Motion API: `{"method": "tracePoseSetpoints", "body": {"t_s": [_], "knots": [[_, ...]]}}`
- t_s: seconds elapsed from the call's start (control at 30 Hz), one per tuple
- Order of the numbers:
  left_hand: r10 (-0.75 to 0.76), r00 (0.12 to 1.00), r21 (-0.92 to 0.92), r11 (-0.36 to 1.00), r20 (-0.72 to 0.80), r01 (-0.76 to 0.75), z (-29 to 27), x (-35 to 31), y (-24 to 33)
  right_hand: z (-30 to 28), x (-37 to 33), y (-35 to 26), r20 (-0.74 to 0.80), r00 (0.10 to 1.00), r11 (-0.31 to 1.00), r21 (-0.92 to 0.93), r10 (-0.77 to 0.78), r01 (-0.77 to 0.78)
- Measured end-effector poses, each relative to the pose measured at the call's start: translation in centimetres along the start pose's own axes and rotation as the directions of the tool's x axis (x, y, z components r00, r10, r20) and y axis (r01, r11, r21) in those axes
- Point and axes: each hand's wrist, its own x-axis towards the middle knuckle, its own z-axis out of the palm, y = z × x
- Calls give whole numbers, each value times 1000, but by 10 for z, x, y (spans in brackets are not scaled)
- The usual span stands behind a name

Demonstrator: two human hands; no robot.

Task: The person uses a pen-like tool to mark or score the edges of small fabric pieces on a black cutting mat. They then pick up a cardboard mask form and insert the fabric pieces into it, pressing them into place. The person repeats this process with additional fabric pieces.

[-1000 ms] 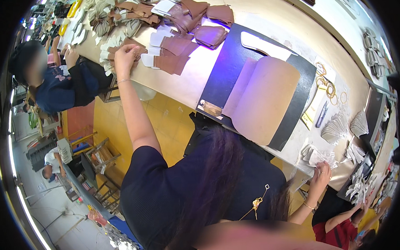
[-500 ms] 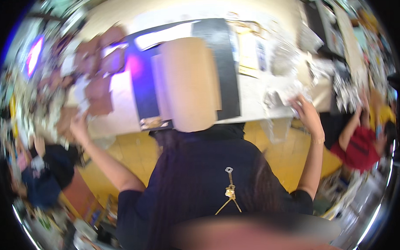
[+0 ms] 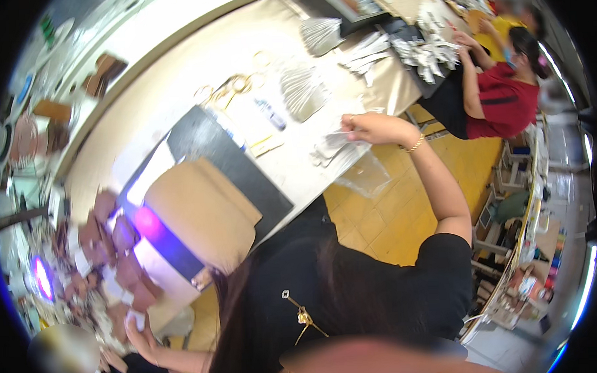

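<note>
My right hand (image 3: 373, 128), a gold bracelet at its wrist, pinches the edge of a clear plastic bag (image 3: 332, 150) with pale pieces in it, at the table's near edge. Far to the lower left, my left hand (image 3: 141, 338) is beside a pile of brown folded pieces (image 3: 134, 271). A small white piece (image 3: 138, 319) sits between its fingers. Between my hands, a stack of tan cardboard sheets (image 3: 194, 210) with rounded edges lies on a dark mat (image 3: 242, 165).
Clear packs of strips (image 3: 303, 94), scissors (image 3: 236, 85) and a blue-white tube (image 3: 270, 114) lie beyond the mat. A person in a red top (image 3: 506, 97) works at the right over silvery-white strips (image 3: 428, 54). Another empty-looking clear bag (image 3: 365, 175) hangs off the table edge.
The view has turned rightward, so the table now slants. My right hand has closed on the bag's edge. My left hand stays by the brown pieces, now with a white piece in its fingers.
</note>
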Motion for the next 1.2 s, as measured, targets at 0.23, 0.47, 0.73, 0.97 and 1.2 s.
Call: {"method": "tracePoseSetpoints", "body": {"t_s": [0.23,0.47,0.73,0.97,1.2], "knots": [[35,999,130,991,-25,-31,19,14,-4,-16,-1,21,111,994,983,182,-20,0],[134,951,430,903,-279,-1,39,27,-21,-1,4,47,-281,959,999,34,-27,38],[47,998,-59,997,-30,-49,47,38,-42,14,7,74,-493,840,882,469,226,38],[24,1000,-220,975,-8,-25,52,24,-44,6,15,87,-534,544,294,833,647,468],[75,995,-159,985,63,-65,45,9,-36,-2,49,119,-608,266,249,628,748,737]]}}
